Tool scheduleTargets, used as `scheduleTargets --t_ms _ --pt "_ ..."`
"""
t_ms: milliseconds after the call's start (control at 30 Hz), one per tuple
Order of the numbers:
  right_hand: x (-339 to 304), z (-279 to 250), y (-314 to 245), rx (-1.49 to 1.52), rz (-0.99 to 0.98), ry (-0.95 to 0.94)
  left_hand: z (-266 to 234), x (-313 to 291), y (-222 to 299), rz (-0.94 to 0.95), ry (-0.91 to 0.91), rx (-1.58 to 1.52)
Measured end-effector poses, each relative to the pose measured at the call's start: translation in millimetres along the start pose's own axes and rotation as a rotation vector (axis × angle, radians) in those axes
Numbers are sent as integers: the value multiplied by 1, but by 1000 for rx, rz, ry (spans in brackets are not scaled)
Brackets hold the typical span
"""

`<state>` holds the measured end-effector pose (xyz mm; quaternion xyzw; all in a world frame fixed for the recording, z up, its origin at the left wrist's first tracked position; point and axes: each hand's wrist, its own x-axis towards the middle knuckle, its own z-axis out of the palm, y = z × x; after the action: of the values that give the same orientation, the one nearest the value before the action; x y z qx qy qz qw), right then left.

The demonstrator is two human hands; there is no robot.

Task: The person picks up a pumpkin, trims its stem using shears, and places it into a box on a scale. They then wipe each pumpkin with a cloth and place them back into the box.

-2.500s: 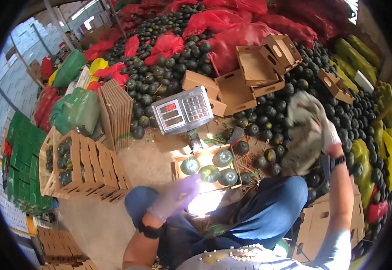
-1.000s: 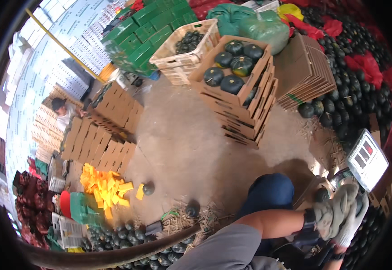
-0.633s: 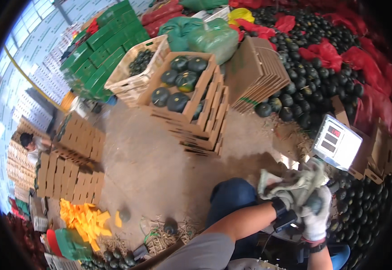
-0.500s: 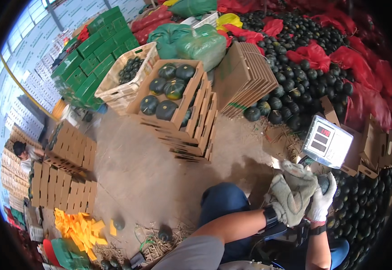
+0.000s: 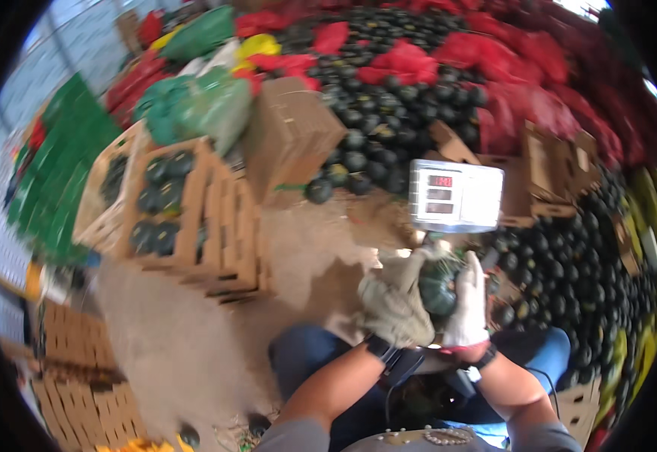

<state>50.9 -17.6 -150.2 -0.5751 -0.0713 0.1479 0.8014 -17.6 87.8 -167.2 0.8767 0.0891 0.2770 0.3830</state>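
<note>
Between my two hands sits a round dark green pumpkin (image 5: 440,288) with paler ribs, held upright in front of my lap. My left hand (image 5: 395,301), in a thick dirty grey-green glove, presses on its left side. On the other side, my right hand (image 5: 467,303) in a white glove lies along the pumpkin with its fingers pointing away from me. Just beyond the hands stands a weighing scale's display (image 5: 456,197) with lit red digits. Whatever is under the pumpkin is hidden by it and the gloves.
Stacked cardboard trays (image 5: 227,226) of pumpkins stand left, beside a pale crate (image 5: 95,218) and bundled flat cardboard (image 5: 287,135). Heaped pumpkins (image 5: 562,271) spread right and behind the scale, with red net bags (image 5: 532,113). Opened cartons (image 5: 551,169) lie beyond the display.
My view has swung right, so the scene shifts left. The pumpkin, partly covered by my right hand before, now shows plainly between both hands, which have moved a little apart around it.
</note>
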Motion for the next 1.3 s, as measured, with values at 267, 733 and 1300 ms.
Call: scheduleTargets --t_ms 267,733,1300 --pt "7 -30 -37 -432 192 -561 1 26 -41 -484 -144 -918" --pt "-10 -24 2 8 255 -218 -1 -6 -4 -53 35 -35" --pt "3 -34 -39 -867 -246 -523 -34 21 10 323 -50 249"
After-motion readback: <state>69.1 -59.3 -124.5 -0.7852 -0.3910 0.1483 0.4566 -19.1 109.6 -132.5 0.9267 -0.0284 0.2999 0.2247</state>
